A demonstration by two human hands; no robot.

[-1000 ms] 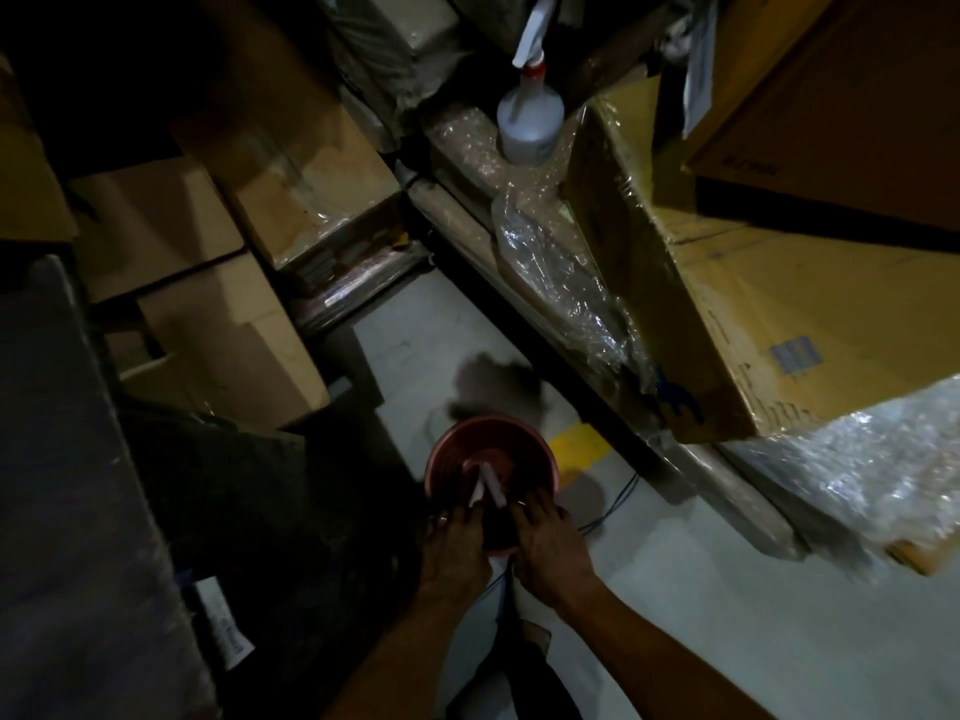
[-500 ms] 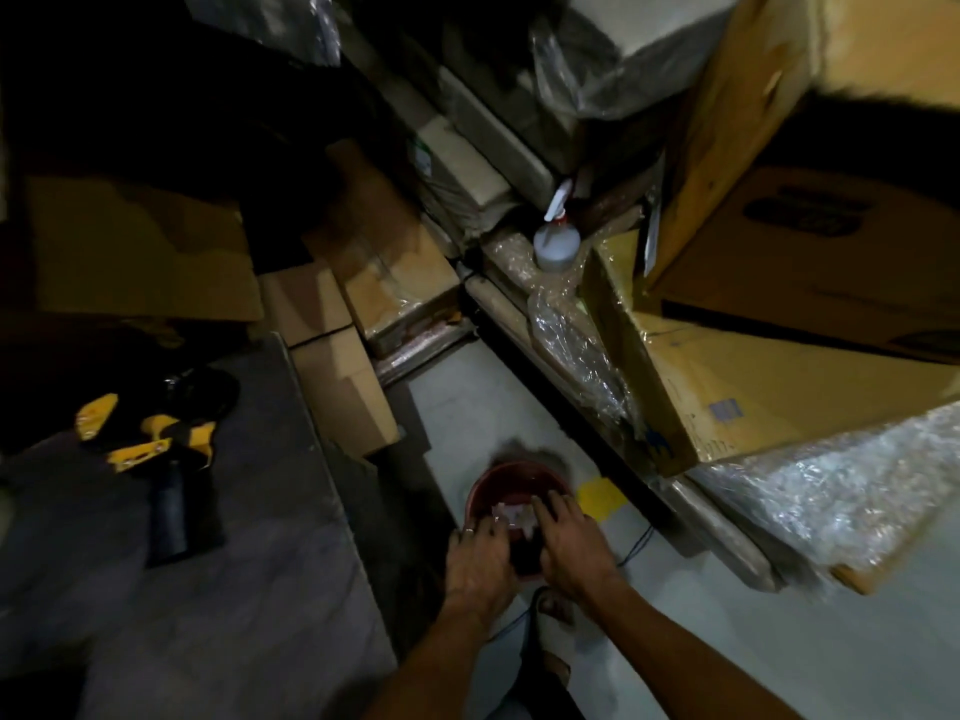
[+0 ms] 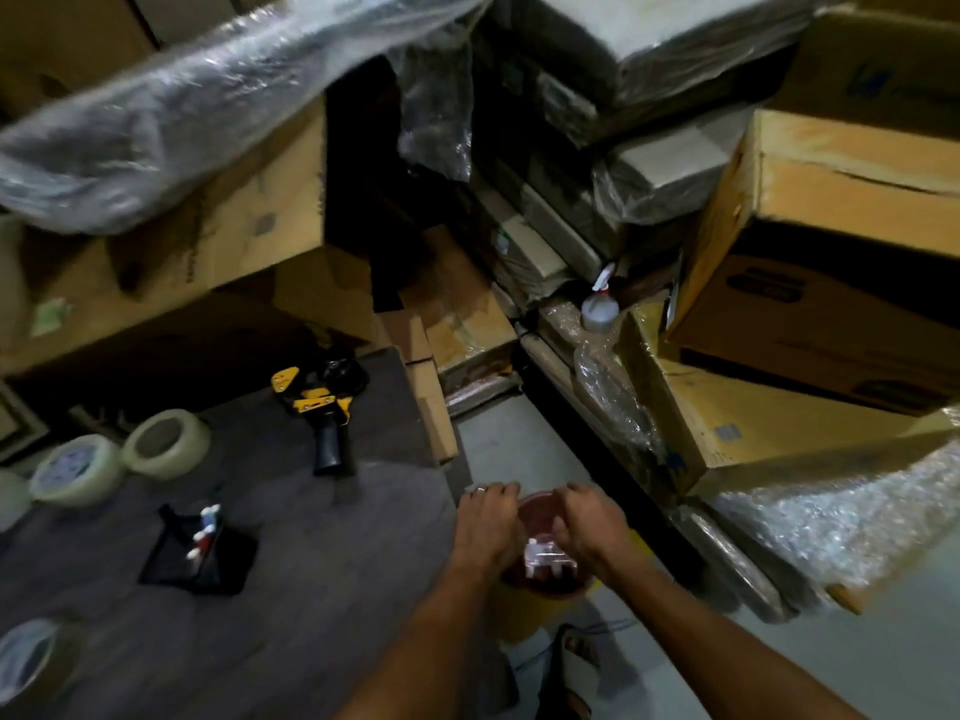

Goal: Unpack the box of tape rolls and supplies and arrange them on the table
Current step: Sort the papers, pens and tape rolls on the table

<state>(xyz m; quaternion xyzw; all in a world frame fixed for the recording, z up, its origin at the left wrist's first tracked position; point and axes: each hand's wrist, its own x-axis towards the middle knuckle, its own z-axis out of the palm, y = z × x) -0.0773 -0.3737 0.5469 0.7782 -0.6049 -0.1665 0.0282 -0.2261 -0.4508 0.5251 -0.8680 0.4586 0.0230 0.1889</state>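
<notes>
Cardboard boxes (image 3: 810, 314) wrapped in plastic film tower at the far and right sides, the biggest things around me. Below them at my left spreads the grey counter (image 3: 322, 579), already carrying a yellow-and-black tape gun (image 3: 319, 407) at its far edge, two clear tape rolls (image 3: 119, 459) touching each other at far left, another roll (image 3: 28, 662) at the near left corner, and a black tray of markers (image 3: 200, 545) between them.

Just off the counter's right edge, over the floor, I hold a small red bowl (image 3: 540, 553) between both hands. My left hand (image 3: 485, 532) wraps its left rim with curled fingers; my right hand (image 3: 584, 527) curls over the right rim, though whether its fingers grip the bowl or the small pale packets (image 3: 545, 556) inside, I cannot tell through the blur.

The bowl sits beyond the counter, so I judge the risk is in the carry across: if I tilt it or clip the counter's edge, the loose packets could spill to the dim floor. A crowded counter also means setting it down could knock the tape gun or marker tray.
</notes>
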